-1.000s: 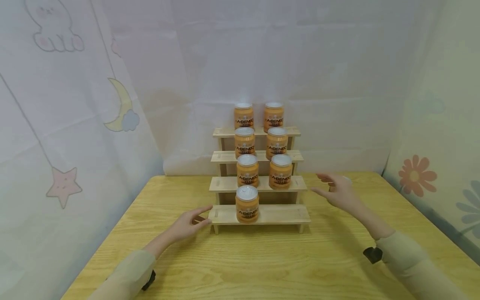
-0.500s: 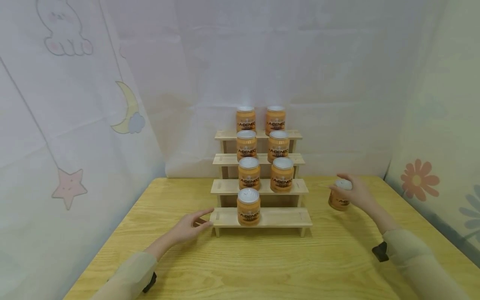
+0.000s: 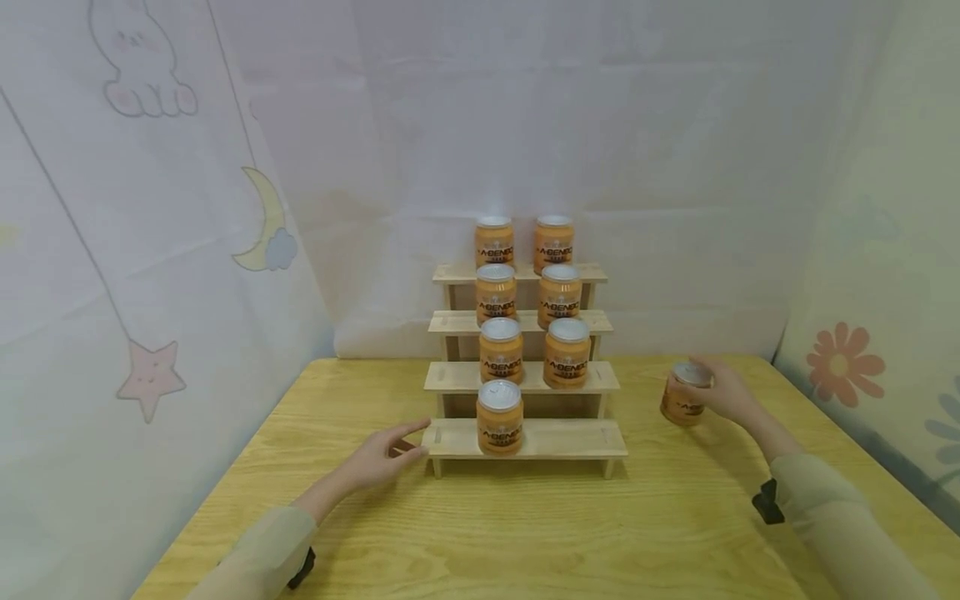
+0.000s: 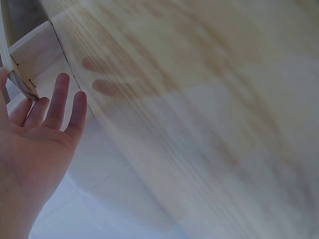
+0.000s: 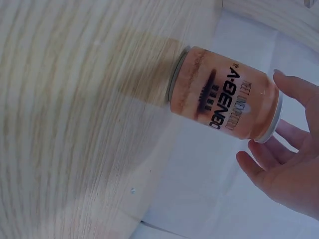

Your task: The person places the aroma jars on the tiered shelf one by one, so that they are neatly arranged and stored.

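My right hand (image 3: 726, 392) has its thumb and fingers round the upper part of an orange can (image 3: 682, 406) with a silver lid, right of the stand. In the right wrist view the thumb is at one side of the can (image 5: 227, 94) near its lid, with fingers at the other side; the lettering reads A-BENBO. My left hand (image 3: 375, 458) is at the left end of the bottom shelf of a stepped wooden stand (image 3: 566, 439), fingertips at its edge. Its fingers (image 4: 59, 99) look fairly straight and spread in the left wrist view.
Like cans stand in pairs on the upper shelves, such as one can (image 3: 567, 354) on the right. The bottom shelf bears a single can (image 3: 500, 418) at its left. A wood-grain table (image 3: 480, 533) lies beneath; a pale cloth backdrop (image 3: 660, 167) hangs behind.
My right hand has moved to the right and back, away from the stand's side, and closed round the can there. My left hand stays at the shelf end. The view has shifted slightly.
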{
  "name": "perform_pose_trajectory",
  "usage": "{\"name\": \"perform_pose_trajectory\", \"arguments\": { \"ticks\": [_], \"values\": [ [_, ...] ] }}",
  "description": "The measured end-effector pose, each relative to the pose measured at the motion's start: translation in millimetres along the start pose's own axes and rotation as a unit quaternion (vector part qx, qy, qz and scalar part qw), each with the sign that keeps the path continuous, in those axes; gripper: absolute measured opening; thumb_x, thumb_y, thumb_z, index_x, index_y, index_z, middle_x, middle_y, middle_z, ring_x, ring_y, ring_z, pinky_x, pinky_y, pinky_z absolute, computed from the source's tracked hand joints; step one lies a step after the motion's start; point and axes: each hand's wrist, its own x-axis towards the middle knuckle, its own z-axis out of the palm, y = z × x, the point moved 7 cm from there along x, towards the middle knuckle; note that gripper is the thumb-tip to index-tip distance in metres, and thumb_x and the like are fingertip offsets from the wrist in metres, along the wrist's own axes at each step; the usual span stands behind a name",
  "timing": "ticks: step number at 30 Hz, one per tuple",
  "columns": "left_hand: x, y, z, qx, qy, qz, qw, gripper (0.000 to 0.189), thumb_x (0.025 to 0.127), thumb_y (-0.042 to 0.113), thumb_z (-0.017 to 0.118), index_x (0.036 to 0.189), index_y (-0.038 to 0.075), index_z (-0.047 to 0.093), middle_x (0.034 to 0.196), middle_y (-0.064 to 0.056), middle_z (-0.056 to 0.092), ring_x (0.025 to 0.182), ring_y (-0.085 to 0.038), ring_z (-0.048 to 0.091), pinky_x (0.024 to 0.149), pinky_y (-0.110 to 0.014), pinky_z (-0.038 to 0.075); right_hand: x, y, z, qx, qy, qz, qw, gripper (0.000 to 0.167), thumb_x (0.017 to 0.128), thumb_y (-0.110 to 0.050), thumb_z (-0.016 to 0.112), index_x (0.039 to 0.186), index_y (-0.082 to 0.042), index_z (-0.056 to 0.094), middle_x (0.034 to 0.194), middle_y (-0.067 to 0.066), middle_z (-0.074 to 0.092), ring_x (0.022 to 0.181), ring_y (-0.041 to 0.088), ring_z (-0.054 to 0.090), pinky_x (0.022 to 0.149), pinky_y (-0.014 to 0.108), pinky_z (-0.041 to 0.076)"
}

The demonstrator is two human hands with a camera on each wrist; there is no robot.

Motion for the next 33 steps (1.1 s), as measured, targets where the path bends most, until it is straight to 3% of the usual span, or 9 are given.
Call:
{"name": "perform_pose_trajectory", "arguments": {
  "ticks": [5,12,16,23,33],
  "values": [
    [-1.3,8.5,-3.3,-0.005,0.002,-0.009,0.9999,0.051,0.098,0.020,0.052,0.142,-0.001,0.038,0.141,-0.026,0.042,0.105,-0.038,0.060,0.086,-0.047,0.053,-0.6,1.6,-2.5,0.005,0.000,0.017,0.9998,0.067,0.089,-0.030,0.065,0.133,0.014,0.040,0.129,0.042,0.034,0.109,0.056,0.041,0.081,0.059,0.047],
    [3.9,-18.4,2.5,0.004,0.011,-0.006,0.9999,0.054,0.097,0.032,0.052,0.144,0.009,0.038,0.143,-0.020,0.042,0.106,-0.033,0.061,0.087,-0.044,0.053,-4.8,5.7,-2.2,-0.001,-0.013,0.034,0.9993,0.076,0.087,-0.039,0.066,0.133,0.015,0.040,0.123,0.041,0.033,0.101,0.049,0.043,0.075,0.055,0.048],
    [4.4,-24.1,3.5,-0.001,0.009,-0.007,0.9999,0.055,0.097,0.036,0.052,0.144,0.010,0.039,0.143,-0.018,0.042,0.105,-0.031,0.062,0.087,-0.041,0.053,-6.4,5.5,-0.4,-0.009,-0.028,0.027,0.9992,0.079,0.085,-0.040,0.068,0.133,0.016,0.038,0.124,0.043,0.038,0.102,0.050,0.047,0.075,0.052,0.049],
    [3.4,-22.0,4.6,0.002,0.009,-0.006,0.9999,0.056,0.097,0.037,0.051,0.144,0.010,0.039,0.144,-0.017,0.042,0.106,-0.031,0.062,0.087,-0.041,0.053,-11.0,8.8,4.3,0.028,-0.067,0.039,0.9966,0.087,0.084,-0.040,0.069,0.138,0.013,0.027,0.126,0.042,0.041,0.107,0.050,0.051,0.077,0.050,0.051],
    [3.9,-21.3,4.1,-0.003,0.006,-0.003,1.0000,0.055,0.097,0.035,0.052,0.144,0.009,0.039,0.143,-0.019,0.042,0.106,-0.033,0.061,0.088,-0.045,0.052,-25.3,3.3,4.6,0.048,-0.084,0.030,0.9949,0.082,0.081,-0.038,0.072,0.133,0.009,0.031,0.117,0.037,0.050,0.096,0.036,0.058,0.070,0.038,0.052]
  ]
}}
